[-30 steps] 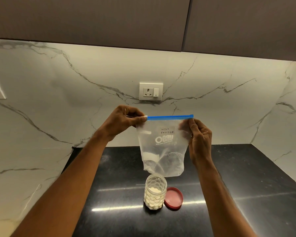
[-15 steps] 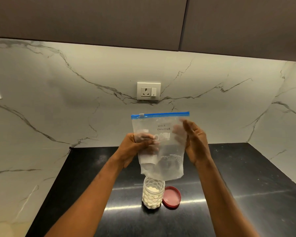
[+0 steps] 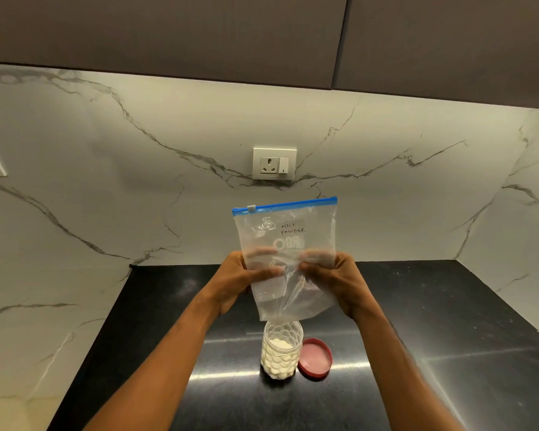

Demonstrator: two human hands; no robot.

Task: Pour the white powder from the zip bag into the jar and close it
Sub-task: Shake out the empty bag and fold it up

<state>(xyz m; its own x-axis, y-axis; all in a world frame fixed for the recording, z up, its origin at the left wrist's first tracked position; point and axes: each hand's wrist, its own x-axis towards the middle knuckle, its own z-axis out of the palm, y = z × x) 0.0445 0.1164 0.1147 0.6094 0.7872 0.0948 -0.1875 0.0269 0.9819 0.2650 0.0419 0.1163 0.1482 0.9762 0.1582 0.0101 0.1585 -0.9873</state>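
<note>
A clear zip bag [image 3: 288, 231] with a blue zip strip and "MILK POWDER" written on it hangs upright above the jar; it looks nearly empty. My left hand [image 3: 241, 279] grips its left side at mid height, and my right hand [image 3: 336, 279] grips its right side. Below the bag stands a clear dimpled jar [image 3: 281, 353] without a lid, about half full of white powder. Its red lid [image 3: 315, 357] lies flat on the counter, just right of the jar.
The black counter [image 3: 417, 321] is backed by a white marble wall with a power socket [image 3: 274, 163]. Dark cabinets hang overhead. A marble side wall bounds the counter on the right.
Both hands moved down from the bag's zip strip to its middle. The zip slider now sits at the left end. The bag stays above the jar.
</note>
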